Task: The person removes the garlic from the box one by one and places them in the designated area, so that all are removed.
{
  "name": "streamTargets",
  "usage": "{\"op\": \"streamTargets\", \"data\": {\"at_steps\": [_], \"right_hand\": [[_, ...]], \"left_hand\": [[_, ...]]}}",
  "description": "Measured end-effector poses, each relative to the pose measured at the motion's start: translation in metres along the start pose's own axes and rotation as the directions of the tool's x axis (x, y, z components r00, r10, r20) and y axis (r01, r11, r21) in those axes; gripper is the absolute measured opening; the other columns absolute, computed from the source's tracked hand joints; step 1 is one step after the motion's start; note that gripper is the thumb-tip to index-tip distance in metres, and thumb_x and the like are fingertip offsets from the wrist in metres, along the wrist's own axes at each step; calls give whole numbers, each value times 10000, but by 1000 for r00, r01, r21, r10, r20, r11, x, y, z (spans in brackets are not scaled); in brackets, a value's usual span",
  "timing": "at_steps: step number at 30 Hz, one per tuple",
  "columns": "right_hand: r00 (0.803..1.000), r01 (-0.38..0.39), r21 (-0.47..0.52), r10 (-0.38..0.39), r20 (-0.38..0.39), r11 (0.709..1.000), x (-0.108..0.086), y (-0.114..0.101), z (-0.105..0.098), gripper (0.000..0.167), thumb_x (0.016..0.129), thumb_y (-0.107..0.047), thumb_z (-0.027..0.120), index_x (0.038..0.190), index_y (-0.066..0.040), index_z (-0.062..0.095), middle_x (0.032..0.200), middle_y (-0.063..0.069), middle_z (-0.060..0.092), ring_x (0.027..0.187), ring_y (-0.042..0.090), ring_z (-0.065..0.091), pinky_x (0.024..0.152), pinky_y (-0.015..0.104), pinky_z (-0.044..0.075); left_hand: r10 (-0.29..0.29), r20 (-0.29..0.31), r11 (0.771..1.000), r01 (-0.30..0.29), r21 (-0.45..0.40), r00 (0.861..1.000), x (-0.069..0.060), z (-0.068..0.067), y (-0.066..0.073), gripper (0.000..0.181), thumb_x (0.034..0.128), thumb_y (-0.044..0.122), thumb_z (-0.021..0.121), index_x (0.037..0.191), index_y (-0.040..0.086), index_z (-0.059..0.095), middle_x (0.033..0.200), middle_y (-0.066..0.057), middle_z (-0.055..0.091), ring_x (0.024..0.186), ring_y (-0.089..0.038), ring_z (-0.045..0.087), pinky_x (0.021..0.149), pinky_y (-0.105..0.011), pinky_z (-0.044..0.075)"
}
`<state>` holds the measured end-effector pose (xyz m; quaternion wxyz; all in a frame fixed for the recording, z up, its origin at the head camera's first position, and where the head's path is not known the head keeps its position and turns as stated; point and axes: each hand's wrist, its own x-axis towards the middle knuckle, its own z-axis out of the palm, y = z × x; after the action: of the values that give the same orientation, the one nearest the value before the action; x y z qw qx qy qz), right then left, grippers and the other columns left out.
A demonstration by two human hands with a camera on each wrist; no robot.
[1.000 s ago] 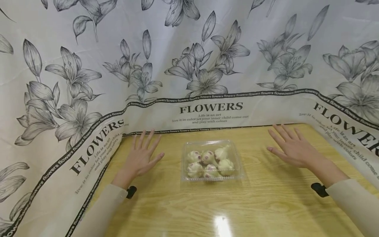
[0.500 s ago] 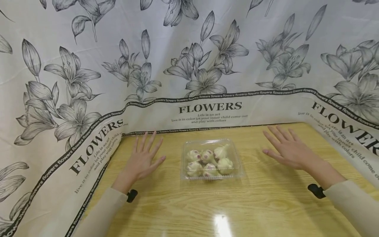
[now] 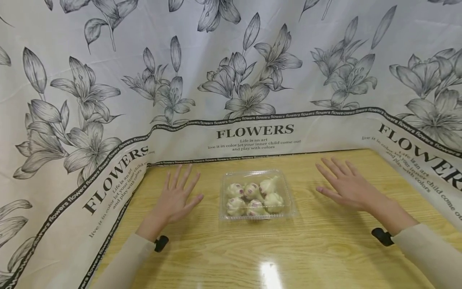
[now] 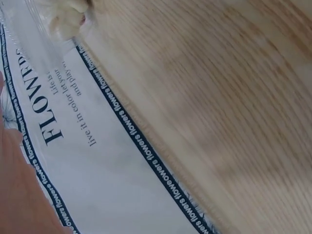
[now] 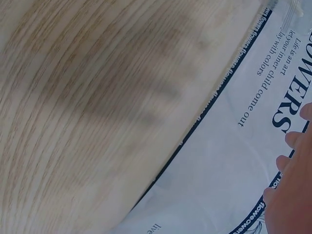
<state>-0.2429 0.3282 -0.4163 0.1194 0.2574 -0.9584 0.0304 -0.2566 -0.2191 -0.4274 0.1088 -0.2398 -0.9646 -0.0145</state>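
A clear plastic clamshell box (image 3: 258,175) sits on the wooden table, its lid down. Inside it lie several garlic bulbs (image 3: 273,202), whitish with purple patches. To the left of the box, my left hand (image 3: 175,200) is held with fingers spread and straight, touching nothing that I can see. My right hand (image 3: 348,186) is spread the same way on the box's right side, apart from it. In the left wrist view, a garlic bulb (image 4: 68,18) shows through the plastic at the top left corner. Only part of the right hand (image 5: 292,190) appears in the right wrist view.
The wood-grain table (image 3: 223,257) reflects a bright light near its front. A white curtain (image 3: 252,136) printed with flowers and lettering borders the table at the back and both sides. A small black device (image 3: 161,243) is strapped at the left wrist, another black device (image 3: 382,237) at the right.
My right hand has shifted slightly left, closer to the box. The left hand has moved a little right and nearer to me. The box and garlic stay in place on the table.
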Motion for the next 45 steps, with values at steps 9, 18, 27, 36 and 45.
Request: {"op": "streamTargets", "data": {"at_steps": [9, 18, 27, 36, 45], "right_hand": [[1000, 25, 14, -25, -18, 1000, -1, -9, 2, 751, 1057, -444, 532, 1632, -60, 239, 1686, 226, 161, 1548, 439, 109, 1248, 528, -118], [1000, 23, 45, -23, 3, 999, -2, -16, 3, 759, 1058, -444, 531, 1642, -78, 213, 1675, 242, 184, 1533, 461, 146, 1251, 531, -103], [999, 43, 62, -44, 9, 997, -3, -21, 10, 756, 1061, -438, 527, 1649, -100, 194, 1696, 199, 144, 1539, 449, 143, 1253, 504, -106], [998, 66, 82, -66, 5, 994, -5, -30, 13, 741, 1057, -421, 542, 1634, -70, 239, 1681, 225, 177, 1527, 465, 169, 1257, 473, -104], [999, 39, 224, -46, 26, 974, -7, -39, 14, 732, 1055, -381, 569, 1640, -94, 236, 1675, 227, 194, 1495, 512, 210, 1229, 641, 126]], "left_hand": [[8, -5, 999, -8, -32, 1000, -5, 5, 6, 737, 1049, 639, 328, 1659, 267, 150, 1727, -60, -48, 1563, -344, -125, 1234, -596, -99], [22, -6, 998, -22, -67, 1000, -10, 8, 13, 740, 1052, 629, 333, 1661, 245, 161, 1729, -75, -25, 1569, -359, -108, 1234, -615, -74], [46, -35, 996, -48, -74, 998, -14, 8, 20, 734, 1047, 604, 395, 1647, 207, 249, 1725, -79, 8, 1568, -391, -33, 1232, -653, -7], [51, -1, 996, -51, -76, 999, -17, 10, 24, 719, 1057, 604, 359, 1655, 235, 204, 1729, -77, 2, 1571, -351, -92, 1235, -647, -5], [60, 11, 991, -59, -117, 998, -19, 12, 29, 721, 1064, 597, 350, 1658, 228, 179, 1726, -70, -2, 1570, -378, -15, 1232, -657, 35]]}}
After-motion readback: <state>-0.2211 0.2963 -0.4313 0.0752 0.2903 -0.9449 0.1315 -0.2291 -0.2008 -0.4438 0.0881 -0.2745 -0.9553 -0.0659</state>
